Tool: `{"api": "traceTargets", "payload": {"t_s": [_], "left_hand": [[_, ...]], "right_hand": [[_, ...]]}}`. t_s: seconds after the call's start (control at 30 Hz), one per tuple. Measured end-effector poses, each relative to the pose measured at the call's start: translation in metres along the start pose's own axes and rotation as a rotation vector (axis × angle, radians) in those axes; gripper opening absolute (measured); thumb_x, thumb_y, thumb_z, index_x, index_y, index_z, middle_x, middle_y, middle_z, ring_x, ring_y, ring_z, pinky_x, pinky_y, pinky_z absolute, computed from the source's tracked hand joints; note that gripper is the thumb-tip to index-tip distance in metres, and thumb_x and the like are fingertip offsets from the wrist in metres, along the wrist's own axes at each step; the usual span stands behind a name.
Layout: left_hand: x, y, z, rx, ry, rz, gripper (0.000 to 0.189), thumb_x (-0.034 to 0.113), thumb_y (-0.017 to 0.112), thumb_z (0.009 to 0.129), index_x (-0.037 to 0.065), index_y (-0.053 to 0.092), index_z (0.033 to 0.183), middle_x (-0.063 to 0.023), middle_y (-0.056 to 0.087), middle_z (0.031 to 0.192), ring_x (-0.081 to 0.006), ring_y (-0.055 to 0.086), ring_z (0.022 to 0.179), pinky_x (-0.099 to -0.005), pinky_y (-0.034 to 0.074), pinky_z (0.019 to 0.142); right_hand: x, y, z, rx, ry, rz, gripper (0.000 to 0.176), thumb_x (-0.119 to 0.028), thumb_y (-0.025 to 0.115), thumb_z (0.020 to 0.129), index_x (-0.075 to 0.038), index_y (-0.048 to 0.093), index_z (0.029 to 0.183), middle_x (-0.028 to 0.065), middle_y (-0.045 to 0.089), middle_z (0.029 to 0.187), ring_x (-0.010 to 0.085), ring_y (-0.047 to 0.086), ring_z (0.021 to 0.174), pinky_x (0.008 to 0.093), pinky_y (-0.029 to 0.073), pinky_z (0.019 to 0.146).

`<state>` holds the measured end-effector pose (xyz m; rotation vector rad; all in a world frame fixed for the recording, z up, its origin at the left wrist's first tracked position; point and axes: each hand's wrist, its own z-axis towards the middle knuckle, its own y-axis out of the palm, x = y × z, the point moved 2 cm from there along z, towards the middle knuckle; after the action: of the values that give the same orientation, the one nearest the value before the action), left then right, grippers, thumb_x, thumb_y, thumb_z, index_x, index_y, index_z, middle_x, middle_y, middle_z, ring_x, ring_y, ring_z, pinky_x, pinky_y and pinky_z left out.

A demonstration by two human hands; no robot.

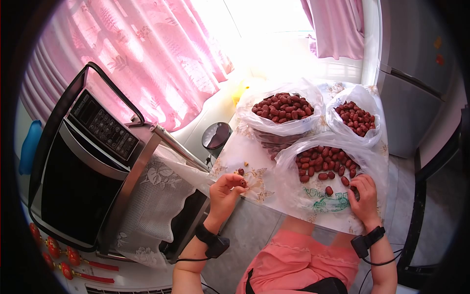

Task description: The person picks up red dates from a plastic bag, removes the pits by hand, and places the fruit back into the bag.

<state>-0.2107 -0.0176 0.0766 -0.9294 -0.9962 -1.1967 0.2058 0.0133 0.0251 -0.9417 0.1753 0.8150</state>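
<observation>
My left hand (pixel 226 196) is pinched at the table's left front edge, with a red date (pixel 243 183) between the fingertips. Just beyond it, a dark date (pixel 240 171) and a small yellowish-brown piece (pixel 246 164) lie on the tablecloth. My right hand (pixel 364 197) rests at the right side of the front plastic bag (pixel 293 183), fingers curled in beside the loose dates (pixel 345 181); what they grip is mostly hidden. Red dates (pixel 323 159) spill from this bag's mouth, and one date (pixel 329 190) lies apart on its green print.
Behind stand a large open bag (pixel 289 128) heaped with dates and a smaller bag of dates (pixel 356 117). A round dark-lidded object (pixel 216 135) is left of the table. A microwave (pixel 88 161) stands far left, a refrigerator (pixel 413 83) at right.
</observation>
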Motion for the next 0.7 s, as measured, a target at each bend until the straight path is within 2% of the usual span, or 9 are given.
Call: {"api": "traceTargets", "payload": {"t_s": [0.13, 0.37, 0.47, 0.53, 0.57, 0.7], "left_hand": [[0.002, 0.0, -0.002, -0.042, 0.028, 0.023, 0.019, -0.009, 0.071, 0.092, -0.002, 0.067, 0.11, -0.0038, 0.072, 0.1, -0.0104, 0.069, 0.093, -0.0253, 0.055, 0.088], [0.009, 0.007, -0.003, -0.08, 0.06, 0.101, 0.017, -0.012, 0.067, 0.091, -0.002, 0.067, 0.106, -0.0038, 0.071, 0.098, -0.0102, 0.068, 0.091, -0.0248, 0.055, 0.086], [0.014, 0.021, -0.006, -0.133, 0.086, 0.071, 0.019, -0.013, 0.066, 0.089, -0.003, 0.067, 0.105, -0.006, 0.07, 0.102, -0.0119, 0.067, 0.092, -0.0264, 0.054, 0.086], [0.016, 0.036, -0.009, -0.223, 0.176, 0.086, 0.016, -0.011, 0.064, 0.092, -0.002, 0.063, 0.104, -0.0105, 0.064, 0.111, -0.0159, 0.063, 0.097, -0.03, 0.052, 0.089], [0.01, 0.042, -0.014, -0.294, 0.135, 0.031, 0.018, -0.012, 0.063, 0.092, -0.003, 0.064, 0.108, -0.0118, 0.063, 0.114, -0.0164, 0.062, 0.096, -0.0304, 0.052, 0.088], [-0.001, 0.093, -0.025, -0.44, 0.045, -0.046, 0.029, -0.015, 0.059, 0.091, -0.001, 0.068, 0.115, -0.0094, 0.066, 0.111, -0.0169, 0.066, 0.098, -0.0304, 0.053, 0.088]], "right_hand": [[-0.001, -0.001, 0.001, -0.003, -0.001, 0.002, 0.024, 0.001, 0.074, 0.075, -0.001, 0.067, 0.097, 0.0139, 0.068, 0.103, 0.0367, 0.064, 0.106, 0.0462, 0.052, 0.094], [-0.002, -0.001, 0.001, -0.003, 0.003, 0.009, 0.024, 0.001, 0.074, 0.075, -0.001, 0.067, 0.097, 0.014, 0.068, 0.103, 0.0366, 0.064, 0.105, 0.046, 0.052, 0.094], [-0.002, -0.001, 0.001, -0.002, 0.003, 0.001, 0.023, 0.001, 0.075, 0.075, -0.002, 0.067, 0.097, 0.014, 0.068, 0.103, 0.037, 0.064, 0.105, 0.0465, 0.051, 0.094], [-0.001, -0.001, 0.001, 0.015, -0.022, 0.007, 0.021, 0.0, 0.075, 0.076, -0.002, 0.067, 0.096, 0.0139, 0.069, 0.102, 0.0374, 0.064, 0.105, 0.0472, 0.051, 0.095], [-0.001, -0.001, 0.001, 0.011, -0.041, 0.001, 0.02, -0.001, 0.075, 0.077, -0.003, 0.067, 0.095, 0.0138, 0.069, 0.101, 0.0372, 0.064, 0.105, 0.0475, 0.051, 0.095], [-0.004, -0.004, 0.0, 0.036, -0.094, -0.018, 0.015, -0.002, 0.077, 0.078, -0.004, 0.069, 0.091, 0.0113, 0.071, 0.099, 0.0335, 0.065, 0.104, 0.0458, 0.052, 0.094]]}}
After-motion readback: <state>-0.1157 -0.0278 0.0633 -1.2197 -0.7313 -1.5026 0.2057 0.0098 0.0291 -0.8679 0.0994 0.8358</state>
